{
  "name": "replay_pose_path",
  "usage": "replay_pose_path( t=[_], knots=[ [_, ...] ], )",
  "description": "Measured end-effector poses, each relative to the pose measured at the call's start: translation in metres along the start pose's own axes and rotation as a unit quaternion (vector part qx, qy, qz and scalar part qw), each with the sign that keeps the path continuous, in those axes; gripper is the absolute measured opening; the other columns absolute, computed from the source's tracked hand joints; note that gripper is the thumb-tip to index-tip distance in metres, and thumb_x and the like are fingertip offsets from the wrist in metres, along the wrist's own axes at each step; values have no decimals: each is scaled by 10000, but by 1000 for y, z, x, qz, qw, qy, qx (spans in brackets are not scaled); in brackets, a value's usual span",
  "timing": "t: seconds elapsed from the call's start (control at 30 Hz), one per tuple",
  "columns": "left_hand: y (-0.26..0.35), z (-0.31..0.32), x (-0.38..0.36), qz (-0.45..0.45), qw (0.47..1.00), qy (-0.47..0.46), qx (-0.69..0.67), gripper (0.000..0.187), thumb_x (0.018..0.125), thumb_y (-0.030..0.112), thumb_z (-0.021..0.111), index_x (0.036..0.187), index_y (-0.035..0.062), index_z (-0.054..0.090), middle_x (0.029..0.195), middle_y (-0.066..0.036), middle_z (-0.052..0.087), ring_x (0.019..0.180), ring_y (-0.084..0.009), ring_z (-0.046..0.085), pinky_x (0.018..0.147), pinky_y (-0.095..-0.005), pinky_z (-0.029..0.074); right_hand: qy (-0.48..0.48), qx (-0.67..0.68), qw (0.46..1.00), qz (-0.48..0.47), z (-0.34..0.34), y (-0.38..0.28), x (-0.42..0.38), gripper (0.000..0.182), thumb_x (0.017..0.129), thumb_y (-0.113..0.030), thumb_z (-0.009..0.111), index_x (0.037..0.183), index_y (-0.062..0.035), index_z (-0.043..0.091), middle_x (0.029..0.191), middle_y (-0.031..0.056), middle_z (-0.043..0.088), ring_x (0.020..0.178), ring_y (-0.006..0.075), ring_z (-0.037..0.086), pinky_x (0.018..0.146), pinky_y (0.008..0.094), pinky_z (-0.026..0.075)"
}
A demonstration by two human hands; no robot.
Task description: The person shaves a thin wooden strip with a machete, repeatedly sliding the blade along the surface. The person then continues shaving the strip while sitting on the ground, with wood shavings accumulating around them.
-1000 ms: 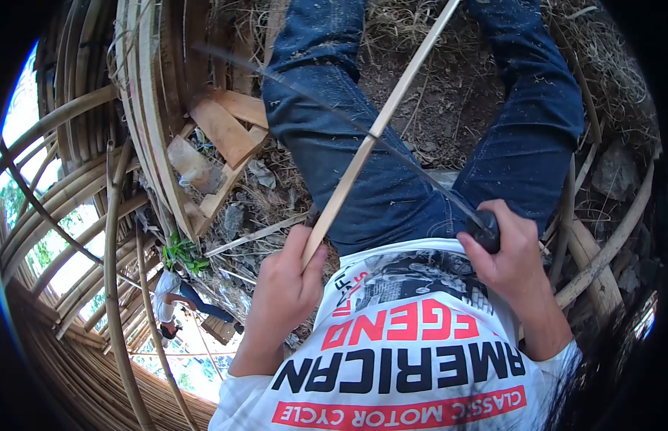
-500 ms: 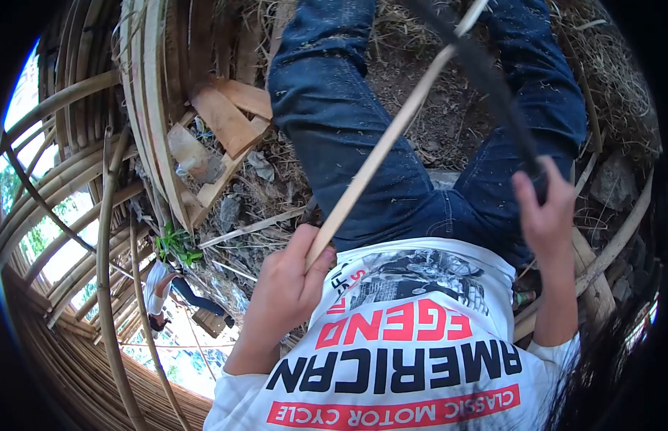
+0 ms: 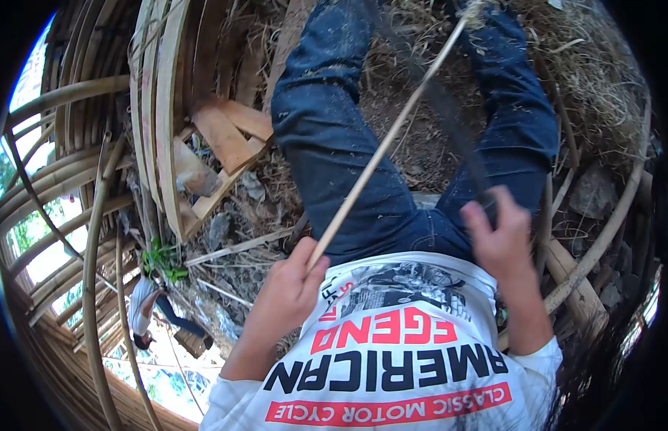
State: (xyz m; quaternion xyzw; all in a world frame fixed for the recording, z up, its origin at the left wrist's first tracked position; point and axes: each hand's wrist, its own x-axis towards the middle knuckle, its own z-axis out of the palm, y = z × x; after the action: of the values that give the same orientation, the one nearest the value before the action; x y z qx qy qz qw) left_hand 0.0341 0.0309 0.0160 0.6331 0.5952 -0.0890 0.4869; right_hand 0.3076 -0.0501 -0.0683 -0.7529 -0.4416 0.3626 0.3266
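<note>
My left hand (image 3: 285,291) is wrapped round the near end of a long, pale bamboo strip (image 3: 377,156), which slants up and away between my legs. My right hand (image 3: 505,233) grips the handle of a long, dark-bladed knife (image 3: 459,136). Motion smears the blade, which crosses over the strip toward its far end. Below both hands are my jeans (image 3: 334,165), dusted with shavings, and my white printed shirt (image 3: 405,337).
Curly shavings (image 3: 592,79) lie heaped at the upper right. To the left stand bamboo slats (image 3: 153,108) and wood offcuts (image 3: 230,140) over stony ground. A bamboo lattice (image 3: 97,237) curves along the far left; beyond it is another person (image 3: 143,309). Poles and stones lie at right.
My right hand has moved left and slightly down with the knife, nearer the strip. The strip has turned a little in my left hand, its far end now over the shavings at my right leg.
</note>
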Motion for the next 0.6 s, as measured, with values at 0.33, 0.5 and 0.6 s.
replay_pose_path(
  t=[0.33,0.5,0.6],
  knots=[
    [-14,-2,-13,27,999,-12,-27,142,965,148,527,924,15,498,598,-117,499,522,-209,491,512,-352,383,35,-27,999,-26,-7,1,20,334,856,-280,712,814,12,556,595,167,587,523,308,617,501,396,456],
    [-23,-12,-10,2,994,-42,-99,127,979,135,500,917,24,509,638,-30,471,596,-102,412,544,-294,366,-27,-61,988,-141,0,5,3,360,825,-346,732,824,-19,581,637,181,615,570,349,635,549,408,496],
    [-26,-12,-15,-18,992,-66,-108,132,984,136,488,922,21,506,663,-18,448,627,-97,398,566,-282,367,11,-17,998,65,-24,8,36,316,881,-269,682,783,10,569,569,161,584,530,310,630,487,393,440]
  ],
)
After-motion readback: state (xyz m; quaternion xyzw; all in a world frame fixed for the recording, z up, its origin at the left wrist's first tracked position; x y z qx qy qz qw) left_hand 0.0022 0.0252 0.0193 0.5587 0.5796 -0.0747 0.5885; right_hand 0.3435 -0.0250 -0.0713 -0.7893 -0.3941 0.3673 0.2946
